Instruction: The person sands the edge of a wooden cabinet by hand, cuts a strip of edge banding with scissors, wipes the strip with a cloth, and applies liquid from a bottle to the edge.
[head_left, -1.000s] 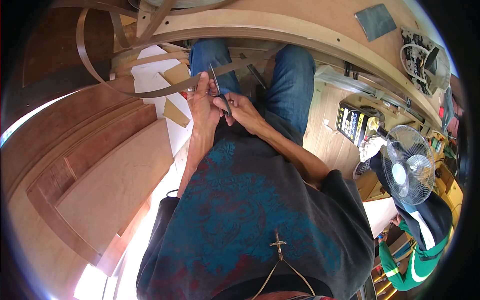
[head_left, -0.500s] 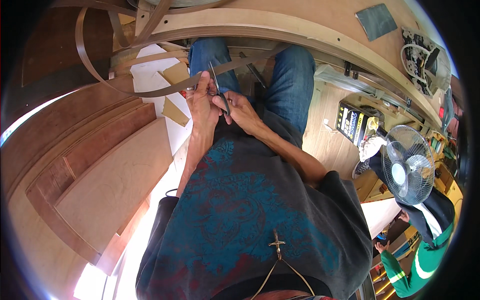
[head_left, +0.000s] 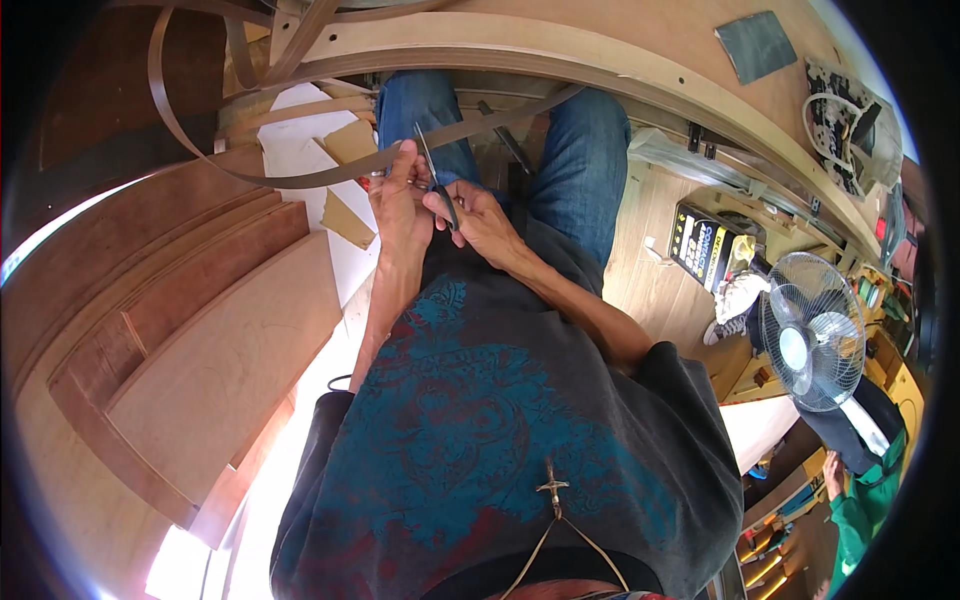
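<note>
Veneer strip (head_left: 300,178) | long brown band looping over the lap, pinched in left hand (head_left: 400,205) | right hand (head_left: 480,215) clenched on scissors (head_left: 432,180), blades up at the strip | both hands above jeans-clad knees (head_left: 580,150)

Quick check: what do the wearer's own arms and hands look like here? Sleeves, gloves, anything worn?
Both hands are bare: no gloves on the left hand or the right hand. No watch or wristband shows. The forearms are uncovered too. The dark grey T-shirt has short sleeves; the right one ends above the elbow. It bears a teal and red print. Rings are too small to tell.
</note>
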